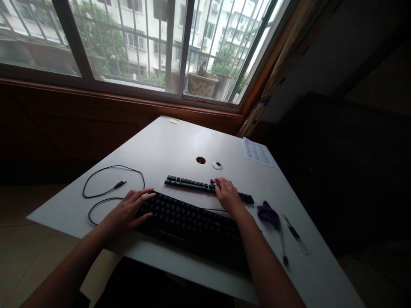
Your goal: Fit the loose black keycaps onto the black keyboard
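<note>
A black keyboard (192, 220) lies along the near edge of the white table. My left hand (130, 209) rests on its left end, fingers spread. Beyond the keyboard, loose black keycaps (188, 183) stand in a long double line. My right hand (227, 194) reaches over the keyboard to the right part of this line. Its fingers are bent and drawn together, with a small dark keycap (212, 182) at the fingertips. The palm and wrist hide some keycaps and part of the keyboard.
A black USB cable (96, 172) loops at left. On the right lie a purple cloth (269, 214), a thin brush (284, 252) and a wire-ended puller (293, 233). Farther back are a cable hole (201, 160), its white cover (217, 165) and a printed sheet (258, 152).
</note>
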Demonstrator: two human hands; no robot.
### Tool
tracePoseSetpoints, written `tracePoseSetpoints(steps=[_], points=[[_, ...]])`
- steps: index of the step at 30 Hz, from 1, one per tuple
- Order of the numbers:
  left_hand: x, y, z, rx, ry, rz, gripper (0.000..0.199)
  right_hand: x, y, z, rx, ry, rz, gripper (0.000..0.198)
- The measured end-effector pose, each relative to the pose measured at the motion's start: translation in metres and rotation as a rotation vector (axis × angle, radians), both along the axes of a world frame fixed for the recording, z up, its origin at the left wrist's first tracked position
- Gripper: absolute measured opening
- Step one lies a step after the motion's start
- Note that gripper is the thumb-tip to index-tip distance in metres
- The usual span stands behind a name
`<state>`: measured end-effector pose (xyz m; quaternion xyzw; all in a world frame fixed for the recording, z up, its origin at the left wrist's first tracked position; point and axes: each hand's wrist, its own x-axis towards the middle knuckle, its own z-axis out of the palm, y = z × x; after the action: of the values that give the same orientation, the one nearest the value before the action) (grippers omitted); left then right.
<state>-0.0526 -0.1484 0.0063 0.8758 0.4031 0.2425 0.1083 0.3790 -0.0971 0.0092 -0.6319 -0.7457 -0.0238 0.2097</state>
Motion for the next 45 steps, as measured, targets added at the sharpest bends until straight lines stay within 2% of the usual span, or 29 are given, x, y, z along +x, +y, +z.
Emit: tracePoseSetpoints(steps=[6, 11, 18, 26, 32, 38, 41, 45], points=[[-0.001, 0.0, -0.002, 0.005, -0.007, -0.006, 0.055, -0.003, 0.012, 0.001, 0.009, -0.004, 0.019, 0.035], [-0.001, 0.0, -0.002, -0.004, -0.009, -0.006, 0.054, 0.007, 0.027, 0.004, 0.026, 0.012, -0.012, 0.036], [0.0, 0.0, 0.0, 0.005, -0.009, -0.007, 0.053, 0.017, 0.054, 0.01, -0.006, -0.019, 0.003, 0.019], [0.002, -0.001, 0.002, 0.011, -0.019, -0.009, 0.053, 0.009, 0.07, 0.008, -0.081, -0.043, 0.064, 0.014], [0.002, -0.001, 0.003, 0.023, -0.027, -0.01, 0.053, 0.0, 0.072, 0.012, -0.085, -0.016, 0.091, 0.012], [0.002, -0.002, 0.002, 0.004, -0.013, 0.002, 0.052, -0.007, 0.044, 0.027, -0.007, 0.071, 0.16, 0.01], [0.001, -0.001, 0.0, 0.002, -0.011, -0.001, 0.052, -0.011, 0.01, 0.034, 0.043, 0.124, 0.188, 0.011], [0.001, 0.001, -0.001, 0.019, -0.013, -0.013, 0.052, -0.016, -0.05, 0.039, 0.103, 0.198, 0.213, 0.016]])
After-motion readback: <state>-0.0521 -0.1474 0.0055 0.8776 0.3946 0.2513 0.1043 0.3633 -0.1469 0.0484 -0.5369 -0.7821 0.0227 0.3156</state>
